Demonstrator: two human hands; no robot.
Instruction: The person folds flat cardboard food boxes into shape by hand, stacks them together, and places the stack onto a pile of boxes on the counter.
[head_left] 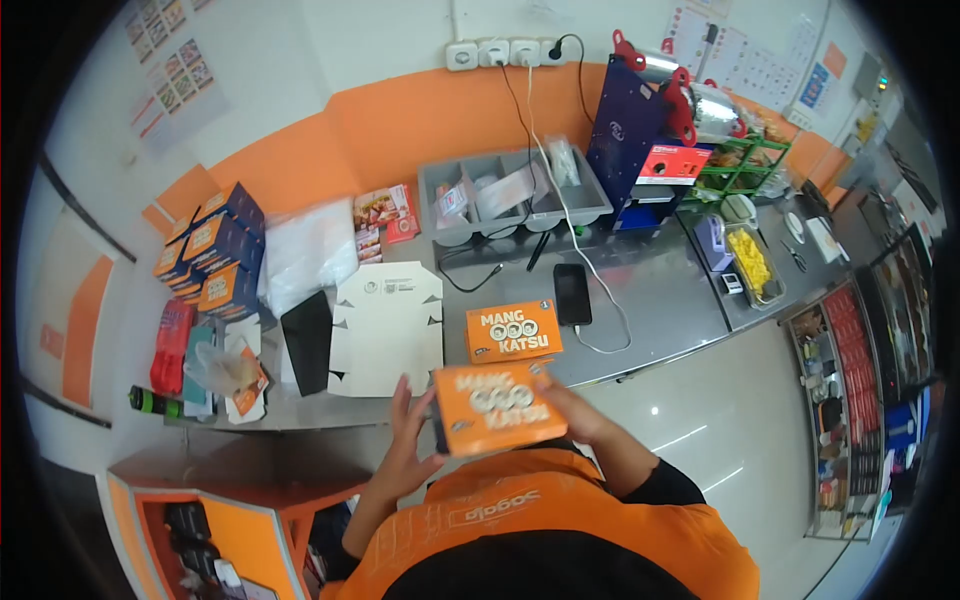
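Observation:
An orange folded food box [500, 408] printed "MANG KATSU" is held up in front of my apron, slightly blurred. My right hand [590, 422] grips its right edge. Beside its dark left end is my left hand [402, 455], fingers spread; whether they touch the box I cannot tell. Just beyond, a second orange box [514, 331] with the same print lies on the steel table [660, 310]. A flat, unfolded white carton blank [388, 335] lies to the left of it, partly over a black sheet [306, 345].
A phone [572, 295] on a white charging cable lies right of the boxes. Behind are a grey divided bin [440, 190] and a dark blue machine [625, 140]. Stacked boxes [213, 245] and a plastic bag pile [308, 247] stand left. A yellow-filled container [752, 262] sits right.

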